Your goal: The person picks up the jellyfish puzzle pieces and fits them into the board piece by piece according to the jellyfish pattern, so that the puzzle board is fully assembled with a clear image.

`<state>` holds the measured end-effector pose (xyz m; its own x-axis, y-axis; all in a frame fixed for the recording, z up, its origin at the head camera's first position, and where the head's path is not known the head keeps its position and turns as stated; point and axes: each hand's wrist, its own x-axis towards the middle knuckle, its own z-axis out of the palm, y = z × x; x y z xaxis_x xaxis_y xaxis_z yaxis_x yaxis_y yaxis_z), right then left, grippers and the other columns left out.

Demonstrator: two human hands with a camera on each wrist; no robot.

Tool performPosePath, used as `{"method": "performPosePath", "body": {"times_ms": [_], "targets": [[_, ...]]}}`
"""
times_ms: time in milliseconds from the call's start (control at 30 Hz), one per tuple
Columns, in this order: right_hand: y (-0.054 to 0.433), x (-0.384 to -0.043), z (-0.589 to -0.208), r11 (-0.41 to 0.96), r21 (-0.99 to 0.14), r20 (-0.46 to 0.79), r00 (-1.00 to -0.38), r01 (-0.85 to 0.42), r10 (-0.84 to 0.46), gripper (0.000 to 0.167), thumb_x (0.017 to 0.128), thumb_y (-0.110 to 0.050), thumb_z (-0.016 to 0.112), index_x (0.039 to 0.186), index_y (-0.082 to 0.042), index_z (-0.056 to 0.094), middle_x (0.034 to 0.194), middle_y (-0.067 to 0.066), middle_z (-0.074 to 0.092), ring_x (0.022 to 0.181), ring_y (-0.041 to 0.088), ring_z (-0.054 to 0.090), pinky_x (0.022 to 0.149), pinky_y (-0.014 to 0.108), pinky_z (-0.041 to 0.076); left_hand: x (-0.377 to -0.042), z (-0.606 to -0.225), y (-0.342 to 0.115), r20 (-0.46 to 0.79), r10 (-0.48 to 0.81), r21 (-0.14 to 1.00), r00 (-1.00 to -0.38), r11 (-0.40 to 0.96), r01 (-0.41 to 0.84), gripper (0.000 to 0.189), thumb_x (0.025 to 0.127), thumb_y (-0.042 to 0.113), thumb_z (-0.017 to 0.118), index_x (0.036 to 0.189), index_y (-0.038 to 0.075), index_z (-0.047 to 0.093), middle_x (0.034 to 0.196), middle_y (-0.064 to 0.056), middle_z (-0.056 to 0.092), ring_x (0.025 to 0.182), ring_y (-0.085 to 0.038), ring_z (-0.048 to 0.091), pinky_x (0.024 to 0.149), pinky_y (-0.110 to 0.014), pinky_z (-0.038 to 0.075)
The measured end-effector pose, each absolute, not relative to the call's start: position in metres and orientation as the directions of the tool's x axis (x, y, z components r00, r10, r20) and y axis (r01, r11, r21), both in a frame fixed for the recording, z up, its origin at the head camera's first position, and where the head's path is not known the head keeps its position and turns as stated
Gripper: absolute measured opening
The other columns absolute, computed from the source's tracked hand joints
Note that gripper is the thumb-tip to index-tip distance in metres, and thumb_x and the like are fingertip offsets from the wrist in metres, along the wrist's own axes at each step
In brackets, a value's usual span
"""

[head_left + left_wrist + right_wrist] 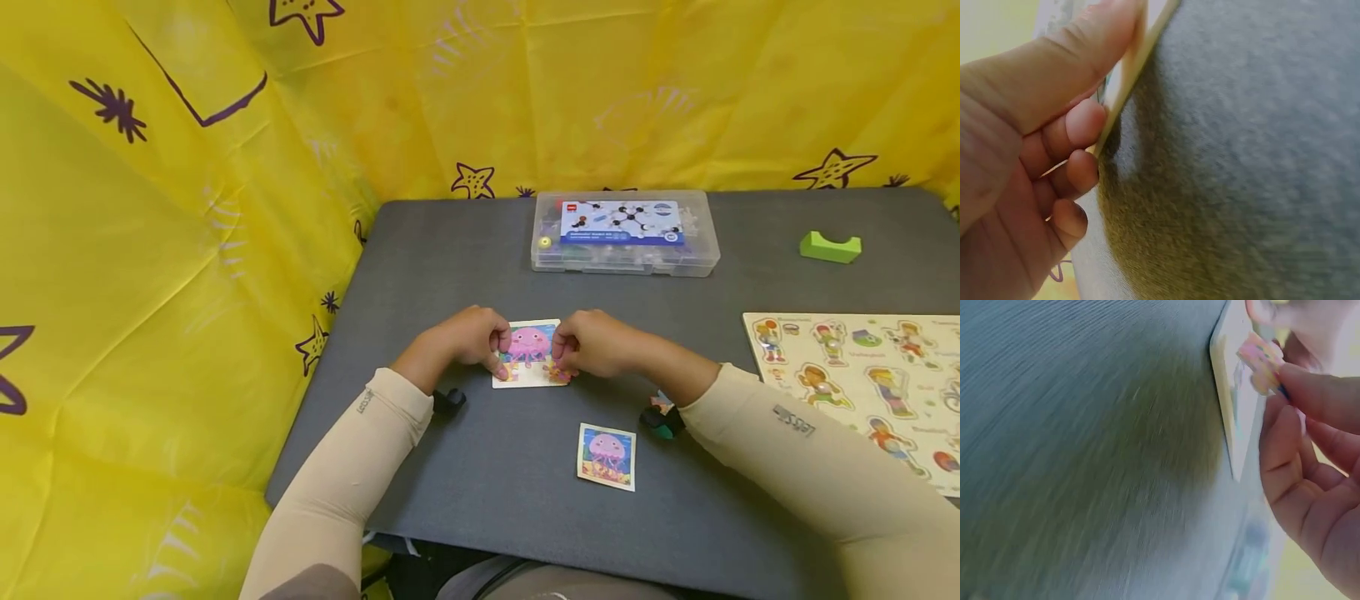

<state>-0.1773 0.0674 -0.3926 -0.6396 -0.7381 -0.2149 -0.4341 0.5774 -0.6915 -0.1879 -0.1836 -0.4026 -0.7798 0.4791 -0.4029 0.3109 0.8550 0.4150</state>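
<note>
A small jigsaw board (534, 379) with a pink jellyfish picture lies on the dark table; its upper part is filled and much of its lower part is bare and pale. My left hand (482, 337) grips the board's left edge, the thumb (1094, 47) on top and fingertips at the rim in the left wrist view. Over the board's lower right corner, my right hand (596, 343) pinches a pink and yellow puzzle piece (1261, 361) between thumb and fingers. Nearer me lies a square card (606, 457) with the same jellyfish.
Beside my right wrist, partly hidden by it, is a colourful piece (661, 402). A clear plastic case (626, 260) stands at the back, with a green arched block (830, 247) to its right. A wooden sports-figure puzzle (806, 346) lies at the right. Yellow cloth (450, 100) hangs behind.
</note>
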Motion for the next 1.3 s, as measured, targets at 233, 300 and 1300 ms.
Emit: {"method": "performPosePath", "body": {"times_ms": [233,300,1300], "targets": [[0.032,-0.183,-0.402,0.576,-0.658,-0.183,-0.639,-0.485,-0.747,0.007,0.087,-0.006,0.073,0.082,-0.012,0.074,0.070,-0.005,0.066,0.067,0.010,0.057,0.064,0.026,0.046,-0.176,-0.402,-0.182,-0.354,0.512,0.384,-0.783,0.843,0.378,0.031,0.074,0.031,0.093,0.085,0.016,0.069,0.077,0.005,0.060,0.075,-0.011,0.055,0.071,-0.025,0.043],[0.026,-0.183,-0.404,0.581,-0.639,-0.169,-0.644,-0.505,-0.746,0.008,0.085,-0.005,0.072,0.080,-0.011,0.074,0.068,-0.005,0.065,0.068,0.011,0.057,0.064,0.027,0.045,-0.171,-0.400,-0.179,-0.347,0.518,0.362,-0.782,0.843,0.398,0.026,0.077,0.028,0.091,0.084,0.015,0.070,0.076,0.005,0.061,0.074,-0.012,0.055,0.071,-0.026,0.044],[0.036,-0.192,-0.402,0.626,-0.617,-0.172,-0.695,-0.476,-0.698,0.005,0.086,-0.014,0.075,0.087,-0.012,0.070,0.074,-0.001,0.063,0.071,0.015,0.056,0.065,0.029,0.044,-0.161,-0.398,-0.170,-0.352,0.502,0.373,-0.790,0.849,0.374,0.024,0.084,0.020,0.084,0.100,0.013,0.066,0.082,0.002,0.061,0.078,-0.014,0.057,0.075,-0.029,0.046]]}}
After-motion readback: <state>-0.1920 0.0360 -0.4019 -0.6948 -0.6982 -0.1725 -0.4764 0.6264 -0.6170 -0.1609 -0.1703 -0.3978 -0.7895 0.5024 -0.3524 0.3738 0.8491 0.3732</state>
